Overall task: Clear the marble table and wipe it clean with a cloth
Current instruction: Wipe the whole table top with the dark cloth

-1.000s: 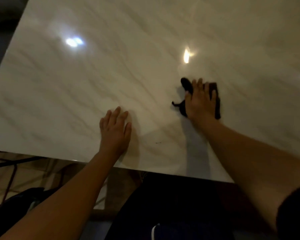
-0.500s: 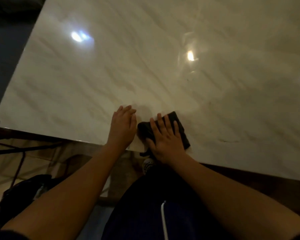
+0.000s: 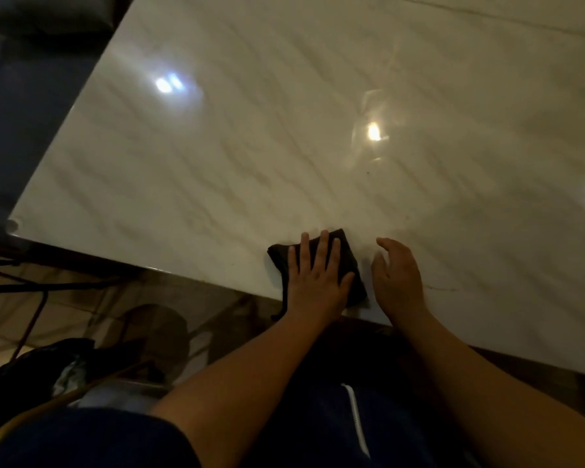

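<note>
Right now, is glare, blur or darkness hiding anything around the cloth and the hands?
Head view: dim, warm light; three bright reflections glare off the marble table, none near the cloth; the black cloth shows only as a flat dark shape under the left hand; the right hand beside it looks slightly blurred at the fingertips; below the table edge, deep shadow.

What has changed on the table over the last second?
The black cloth was pulled back from mid-table to the near edge and switched hands. The right hand let it go and is now beside it, loosely curled. The left hand now presses it with straight fingers. The marble table looks unchanged.
</note>
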